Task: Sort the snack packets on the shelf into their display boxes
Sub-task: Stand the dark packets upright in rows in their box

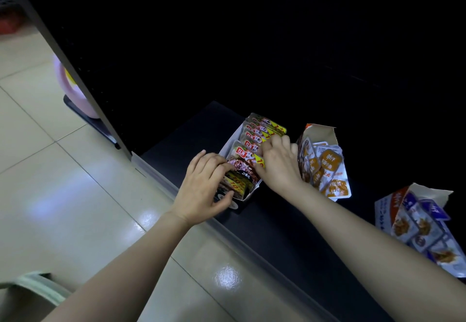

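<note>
Head | left hand (201, 188) grips dark packets (242, 173) | right hand (277, 166) holds red packets (254, 133)

Glossy beige floor tiles (63, 195); a pink round object (75, 97) behind a grey post (63, 46); a pale green object (42, 286) bottom left.

The upper and right parts of the frame are near black; nothing inside the shelf (191, 130) there can be made out. The right hand (277, 167) has its fingertips buried among the red-and-yellow packets (262, 130), so its grip cannot be told. The left hand (201, 188) grips and partly covers a dark packet (242, 170). Packet print is too small to read. At the right edge, a blue display box (388, 208) is cut off. At left, a pink round object (75, 92) sits half hidden behind the shelf upright (75, 74). A blurred red shape (7, 22) at upper left and a pale green object (42, 287) at lower left are both cut off.
</note>
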{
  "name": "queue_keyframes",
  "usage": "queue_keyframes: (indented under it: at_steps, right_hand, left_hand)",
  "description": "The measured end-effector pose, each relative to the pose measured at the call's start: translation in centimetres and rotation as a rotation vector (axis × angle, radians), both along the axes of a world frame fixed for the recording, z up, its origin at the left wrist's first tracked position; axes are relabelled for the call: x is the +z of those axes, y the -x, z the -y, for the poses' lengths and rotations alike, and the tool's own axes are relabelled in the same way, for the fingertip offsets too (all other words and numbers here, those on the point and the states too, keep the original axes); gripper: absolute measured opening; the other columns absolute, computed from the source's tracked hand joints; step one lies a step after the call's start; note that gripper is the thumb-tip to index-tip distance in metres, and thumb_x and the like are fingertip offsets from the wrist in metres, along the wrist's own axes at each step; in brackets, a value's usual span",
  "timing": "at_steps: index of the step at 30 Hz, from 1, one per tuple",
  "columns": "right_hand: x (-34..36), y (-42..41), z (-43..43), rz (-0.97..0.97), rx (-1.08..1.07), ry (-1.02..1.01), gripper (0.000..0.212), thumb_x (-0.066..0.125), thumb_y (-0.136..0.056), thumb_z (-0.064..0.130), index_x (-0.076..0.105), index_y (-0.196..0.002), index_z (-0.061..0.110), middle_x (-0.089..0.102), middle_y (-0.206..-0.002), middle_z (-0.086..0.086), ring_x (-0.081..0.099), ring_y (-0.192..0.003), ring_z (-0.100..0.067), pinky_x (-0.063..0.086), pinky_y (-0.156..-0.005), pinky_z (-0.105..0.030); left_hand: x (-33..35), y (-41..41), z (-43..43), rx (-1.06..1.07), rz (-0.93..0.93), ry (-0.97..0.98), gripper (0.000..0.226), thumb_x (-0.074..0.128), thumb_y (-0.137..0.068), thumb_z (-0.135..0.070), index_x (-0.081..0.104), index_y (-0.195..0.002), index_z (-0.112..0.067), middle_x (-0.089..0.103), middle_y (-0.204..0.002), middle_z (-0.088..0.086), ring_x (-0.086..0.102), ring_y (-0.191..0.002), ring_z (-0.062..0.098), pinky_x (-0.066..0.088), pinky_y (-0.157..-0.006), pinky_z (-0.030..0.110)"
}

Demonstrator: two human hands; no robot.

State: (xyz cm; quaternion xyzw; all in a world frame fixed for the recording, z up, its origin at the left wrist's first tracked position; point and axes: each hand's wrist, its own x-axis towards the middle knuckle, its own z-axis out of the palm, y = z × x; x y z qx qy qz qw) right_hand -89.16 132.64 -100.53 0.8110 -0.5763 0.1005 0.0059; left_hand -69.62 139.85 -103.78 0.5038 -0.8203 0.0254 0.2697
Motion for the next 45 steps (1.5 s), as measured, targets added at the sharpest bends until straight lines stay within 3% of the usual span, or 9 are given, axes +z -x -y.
queue_keyframes:
  at_steps: [6,11,19,22,25,33,38,42,45]
  right_hand:
    - [0.5,0.3,-0.1,0.151,0.018,-0.180,0.038,0.064,-0.092,0.030,0.058,-0.129,0.022,0.066,-0.109,-0.003,0.051,-0.111,-0.024,0.024,-0.093,-0.032]
    - [3.9,0.1,0.9,0.467,0.074,0.009,0.027,0.066,-0.089,0.015,0.071,-0.116,0.014,0.069,-0.112,-0.004,0.056,-0.109,-0.024,0.037,-0.091,-0.028]
    - [1.2,0.1,-0.8,0.446,0.335,-0.480,0.018,0.058,-0.095,0.011,0.073,-0.095,0.001,0.068,-0.094,-0.012,0.059,-0.093,-0.023,0.045,-0.090,-0.041]
    - [1.7,0.6,-1.0,0.513,0.371,-0.625,0.024,0.051,-0.099,0.011,0.070,-0.114,0.007,0.069,-0.111,-0.010,0.060,-0.107,-0.022,0.045,-0.098,-0.035]
    - [2.2,1.1,-1.4,0.632,0.341,-0.760,0.033,0.048,-0.099,0.007,0.062,-0.129,0.015,0.067,-0.119,0.003,0.060,-0.109,-0.003,0.044,-0.098,-0.017]
    - [2.0,0.9,-0.9,0.691,0.296,-0.644,0.025,0.055,-0.099,0.015,0.070,-0.116,0.007,0.073,-0.105,-0.013,0.066,-0.103,-0.024,0.052,-0.092,-0.038]
    - [2.0,0.0,-0.7,0.682,0.253,-0.693,0.032,0.055,-0.098,0.011,0.060,-0.129,0.007,0.067,-0.118,-0.006,0.063,-0.108,-0.015,0.049,-0.095,-0.027]
    - [1.8,-0.4,-0.4,0.597,0.184,-0.544,0.026,0.053,-0.093,0.009,0.069,-0.113,0.006,0.062,-0.072,0.005,0.057,-0.064,-0.006,0.052,-0.070,-0.034]
    - [1.5,-0.1,-0.6,0.528,0.236,-0.415,0.021,0.050,-0.091,0.008,0.071,-0.088,0.004,0.063,-0.068,-0.011,0.056,-0.062,-0.019,0.049,-0.068,-0.040]
  left_hand:
    - [-0.2,0.0,0.1,0.001,0.001,-0.002,0.048,0.062,-0.081,-0.038,0.060,-0.121,-0.011,0.057,-0.120,0.005,0.051,-0.122,0.028,0.025,-0.117,0.050]
    - [-0.3,-0.3,0.0,0.004,0.027,0.005,0.060,0.059,-0.084,-0.042,0.051,-0.135,-0.011,0.055,-0.125,0.007,0.048,-0.126,0.028,0.024,-0.118,0.050]
    - [0.1,-0.1,-0.1,0.017,-0.043,0.053,0.067,0.050,-0.089,-0.046,0.043,-0.142,-0.005,0.046,-0.137,0.012,0.039,-0.135,0.030,0.016,-0.121,0.048]
    - [0.4,0.1,0.3,-0.010,-0.022,0.041,0.064,0.044,-0.093,-0.047,0.043,-0.146,-0.011,0.039,-0.152,0.009,0.027,-0.146,0.028,0.012,-0.120,0.053]
    - [0.6,0.6,0.8,0.011,-0.014,0.003,0.058,0.040,-0.094,-0.049,0.052,-0.140,-0.016,0.052,-0.140,0.003,0.036,-0.142,0.024,0.015,-0.118,0.058]
    - [0.1,0.7,1.1,0.048,-0.103,-0.005,0.054,0.036,-0.098,-0.044,0.053,-0.140,-0.015,0.054,-0.139,0.004,0.040,-0.139,0.024,0.020,-0.117,0.055]
    - [0.3,0.7,1.5,0.045,-0.136,0.025,0.059,0.026,-0.102,-0.046,0.058,-0.135,-0.010,0.058,-0.138,0.005,0.046,-0.136,0.024,0.024,-0.115,0.056]
    - [0.2,0.5,1.6,0.135,-0.222,-0.011,0.059,0.029,-0.102,-0.046,0.054,-0.139,-0.008,0.048,-0.148,0.007,0.045,-0.136,0.022,0.024,-0.117,0.050]
    - [0.3,0.7,1.6,0.175,-0.276,-0.081,0.057,0.037,-0.097,-0.042,0.051,-0.141,-0.009,0.045,-0.150,0.007,0.043,-0.137,0.023,0.027,-0.116,0.049]
